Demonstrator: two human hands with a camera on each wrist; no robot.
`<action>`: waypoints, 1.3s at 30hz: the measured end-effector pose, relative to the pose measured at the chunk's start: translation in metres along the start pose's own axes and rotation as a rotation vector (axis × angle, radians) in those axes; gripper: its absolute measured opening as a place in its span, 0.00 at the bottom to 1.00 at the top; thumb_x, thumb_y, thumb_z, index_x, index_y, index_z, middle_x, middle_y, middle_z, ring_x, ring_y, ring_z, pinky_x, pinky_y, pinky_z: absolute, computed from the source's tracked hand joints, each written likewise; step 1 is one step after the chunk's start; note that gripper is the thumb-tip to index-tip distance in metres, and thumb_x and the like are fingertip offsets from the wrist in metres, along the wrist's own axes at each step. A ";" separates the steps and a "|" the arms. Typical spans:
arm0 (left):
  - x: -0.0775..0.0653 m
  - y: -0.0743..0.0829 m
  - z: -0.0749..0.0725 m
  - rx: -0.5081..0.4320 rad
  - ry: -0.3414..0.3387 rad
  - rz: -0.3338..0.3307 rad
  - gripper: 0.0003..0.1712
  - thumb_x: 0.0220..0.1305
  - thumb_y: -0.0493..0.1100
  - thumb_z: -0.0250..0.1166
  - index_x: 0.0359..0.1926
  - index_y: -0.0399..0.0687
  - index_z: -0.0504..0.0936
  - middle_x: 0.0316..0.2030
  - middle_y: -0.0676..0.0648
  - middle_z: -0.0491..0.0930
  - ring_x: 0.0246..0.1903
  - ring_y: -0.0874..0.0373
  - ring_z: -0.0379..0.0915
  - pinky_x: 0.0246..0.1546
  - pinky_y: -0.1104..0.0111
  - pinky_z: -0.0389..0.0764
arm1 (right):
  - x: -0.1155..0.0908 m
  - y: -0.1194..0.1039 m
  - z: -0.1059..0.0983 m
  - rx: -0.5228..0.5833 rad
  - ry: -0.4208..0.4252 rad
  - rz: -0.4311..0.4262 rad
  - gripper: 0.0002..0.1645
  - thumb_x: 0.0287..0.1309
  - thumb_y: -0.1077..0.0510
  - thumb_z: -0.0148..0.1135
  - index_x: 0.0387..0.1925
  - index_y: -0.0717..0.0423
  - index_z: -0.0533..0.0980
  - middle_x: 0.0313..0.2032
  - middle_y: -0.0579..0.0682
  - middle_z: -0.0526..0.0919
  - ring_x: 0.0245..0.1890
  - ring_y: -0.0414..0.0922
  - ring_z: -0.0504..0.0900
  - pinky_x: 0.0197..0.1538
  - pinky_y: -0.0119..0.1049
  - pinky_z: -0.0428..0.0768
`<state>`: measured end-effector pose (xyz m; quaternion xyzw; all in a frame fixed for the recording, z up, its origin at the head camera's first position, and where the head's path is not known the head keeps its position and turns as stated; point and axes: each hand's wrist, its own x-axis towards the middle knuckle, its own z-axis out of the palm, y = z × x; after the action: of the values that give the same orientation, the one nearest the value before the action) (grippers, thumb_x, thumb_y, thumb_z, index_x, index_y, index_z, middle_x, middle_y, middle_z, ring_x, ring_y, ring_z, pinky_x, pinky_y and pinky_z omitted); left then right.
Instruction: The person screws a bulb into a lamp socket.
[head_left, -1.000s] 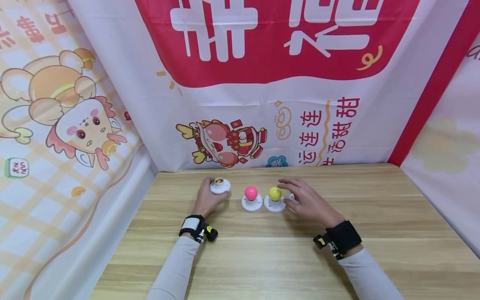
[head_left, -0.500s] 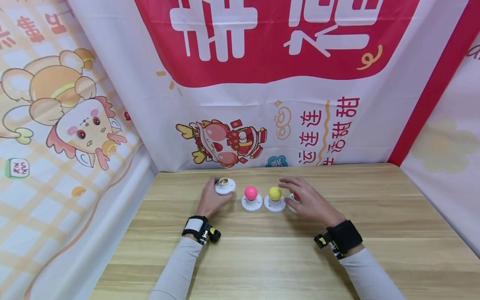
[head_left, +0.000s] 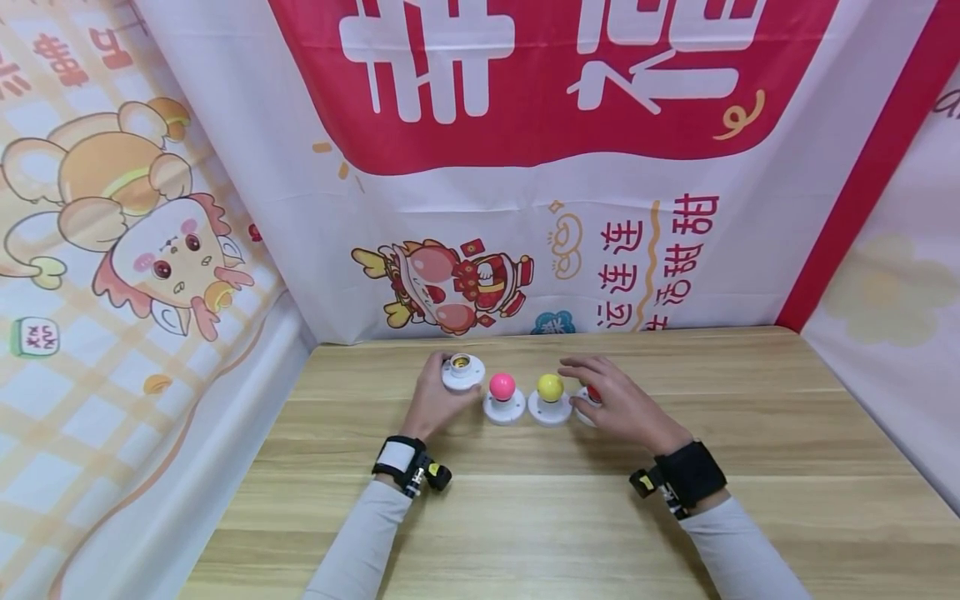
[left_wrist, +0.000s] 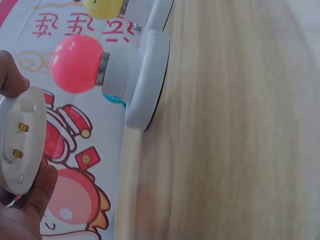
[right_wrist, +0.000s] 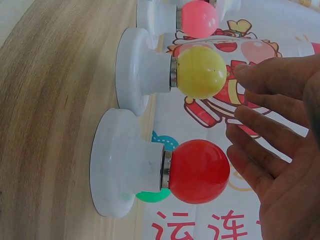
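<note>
My left hand (head_left: pixel 437 402) grips a white round lamp socket (head_left: pixel 462 375) by its base rim, its mouth upward with no bulb in it. The left wrist view shows the socket's underside (left_wrist: pixel 31 150) with two brass screws, held above the table. Just right of it stands a socket with a pink bulb (head_left: pixel 502 386), then one with a yellow bulb (head_left: pixel 550 387). My right hand (head_left: pixel 624 404) hovers over a third socket with a red bulb (right_wrist: pixel 200 171), partly hidden in the head view. In the right wrist view its fingers are spread and relaxed, apart from the red bulb.
The wooden table (head_left: pixel 517 517) extends in front of the row of sockets. Behind it hangs a printed white and red cloth (head_left: pixel 585 183), and a patterned cloth (head_left: pixel 97 400) covers the left side.
My left hand has carried the empty lamp socket rightward, close to the pink-bulb socket. My right hand has hardly moved, and the sockets with bulbs stay in place.
</note>
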<state>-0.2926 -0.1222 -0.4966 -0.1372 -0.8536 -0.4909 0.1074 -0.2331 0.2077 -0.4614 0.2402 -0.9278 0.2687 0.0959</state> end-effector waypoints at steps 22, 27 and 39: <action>-0.024 0.034 0.018 -0.051 -0.084 0.183 0.43 0.49 0.37 0.82 0.65 0.43 0.71 0.62 0.41 0.78 0.64 0.45 0.77 0.73 0.49 0.77 | 0.000 0.005 0.000 0.000 0.031 -0.005 0.28 0.68 0.59 0.72 0.68 0.55 0.79 0.71 0.57 0.77 0.73 0.57 0.73 0.74 0.57 0.77; -0.028 0.043 0.022 -0.065 -0.121 0.197 0.43 0.50 0.36 0.82 0.65 0.44 0.71 0.63 0.42 0.78 0.65 0.45 0.77 0.73 0.50 0.77 | 0.000 0.007 0.001 -0.005 0.044 -0.010 0.28 0.68 0.60 0.71 0.67 0.56 0.79 0.71 0.58 0.77 0.73 0.58 0.74 0.74 0.57 0.77; -0.033 0.052 0.032 -0.073 -0.163 0.264 0.43 0.49 0.38 0.80 0.66 0.46 0.71 0.63 0.43 0.78 0.64 0.49 0.78 0.72 0.53 0.78 | 0.002 0.011 -0.003 -0.027 0.070 -0.015 0.27 0.66 0.62 0.73 0.65 0.57 0.80 0.69 0.57 0.80 0.68 0.58 0.78 0.69 0.57 0.82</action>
<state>-0.2458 -0.0733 -0.4809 -0.2911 -0.8157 -0.4906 0.0963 -0.2407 0.2167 -0.4637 0.2362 -0.9256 0.2639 0.1336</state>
